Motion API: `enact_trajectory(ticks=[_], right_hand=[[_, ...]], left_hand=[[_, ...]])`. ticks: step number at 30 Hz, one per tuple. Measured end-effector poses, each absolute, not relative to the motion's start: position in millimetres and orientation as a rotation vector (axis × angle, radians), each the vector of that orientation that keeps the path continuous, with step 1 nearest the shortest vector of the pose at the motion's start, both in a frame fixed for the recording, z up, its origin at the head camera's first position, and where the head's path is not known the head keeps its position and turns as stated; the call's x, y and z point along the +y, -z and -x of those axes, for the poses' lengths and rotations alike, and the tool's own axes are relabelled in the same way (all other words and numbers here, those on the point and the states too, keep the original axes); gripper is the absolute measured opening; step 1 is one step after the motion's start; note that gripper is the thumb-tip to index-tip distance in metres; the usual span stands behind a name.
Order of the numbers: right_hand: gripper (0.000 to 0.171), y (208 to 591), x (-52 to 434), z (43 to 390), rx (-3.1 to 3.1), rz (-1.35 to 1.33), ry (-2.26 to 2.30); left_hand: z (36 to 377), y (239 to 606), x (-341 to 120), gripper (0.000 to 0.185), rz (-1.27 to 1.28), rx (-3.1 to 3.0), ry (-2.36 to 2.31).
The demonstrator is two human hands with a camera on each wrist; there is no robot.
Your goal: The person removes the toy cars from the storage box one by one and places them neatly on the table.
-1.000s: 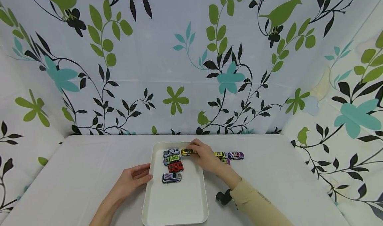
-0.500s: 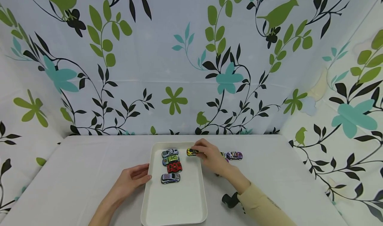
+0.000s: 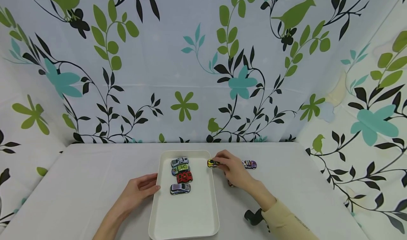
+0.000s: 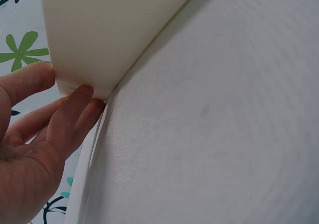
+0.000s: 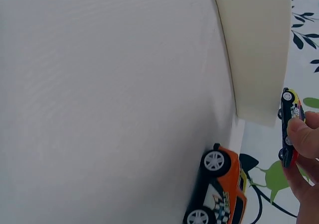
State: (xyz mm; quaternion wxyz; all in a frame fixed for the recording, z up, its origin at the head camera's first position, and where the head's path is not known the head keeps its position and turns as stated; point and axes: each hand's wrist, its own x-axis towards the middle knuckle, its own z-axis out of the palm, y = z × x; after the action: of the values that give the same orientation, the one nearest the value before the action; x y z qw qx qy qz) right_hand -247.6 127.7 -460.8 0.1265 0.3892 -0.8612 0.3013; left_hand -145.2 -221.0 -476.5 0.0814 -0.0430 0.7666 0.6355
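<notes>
My right hand (image 3: 233, 170) pinches a yellow toy car (image 3: 212, 163) between thumb and fingers, at the white tray's (image 3: 182, 219) right rim near its far corner. In the right wrist view the held car (image 5: 287, 107) is tipped on end, its dark underside and wheels showing, above the table. Inside the tray are a silver toy car (image 3: 179, 161), a green one (image 3: 180, 169), a red one (image 3: 184, 177) and a dark-and-silver one (image 3: 180, 189). My left hand (image 3: 139, 190) touches the tray's left side with relaxed fingers; in the left wrist view the fingertips (image 4: 87, 92) rest against its outer wall.
Right of the tray, a purple toy car (image 3: 250, 164) lies partly behind my right hand. An orange toy car (image 5: 224, 184) stands on the table beside the tray wall. A black object (image 3: 253, 217) shows by my right sleeve. Patterned cloth (image 3: 152, 63) hangs behind the table.
My right hand has moved right with the yellow car, from over the tray's far part to its right rim. The left hand still touches the tray, and the cars inside keep their arrangement.
</notes>
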Motion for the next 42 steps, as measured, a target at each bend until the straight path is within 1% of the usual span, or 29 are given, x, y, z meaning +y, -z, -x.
enact_trajectory(ticks=[7, 19, 26, 42], right_hand=[[0.032, 464, 143, 248, -2.456, -1.118, -0.899], [0.033, 471, 171, 243, -2.444, -1.061, -0.866], [0.037, 476, 187, 241, -2.385, -1.055, -0.877], [0.041, 482, 221, 235, -2.394, -0.917, -0.825]], left_hand=[[146, 478, -223, 0.059, 0.098, 2.289, -1.903], [146, 479, -223, 0.061, 0.145, 2.299, -1.874], [145, 479, -222, 0.061, 0.132, 2.290, -1.882], [145, 479, -222, 0.060, 0.134, 2.279, -1.892]])
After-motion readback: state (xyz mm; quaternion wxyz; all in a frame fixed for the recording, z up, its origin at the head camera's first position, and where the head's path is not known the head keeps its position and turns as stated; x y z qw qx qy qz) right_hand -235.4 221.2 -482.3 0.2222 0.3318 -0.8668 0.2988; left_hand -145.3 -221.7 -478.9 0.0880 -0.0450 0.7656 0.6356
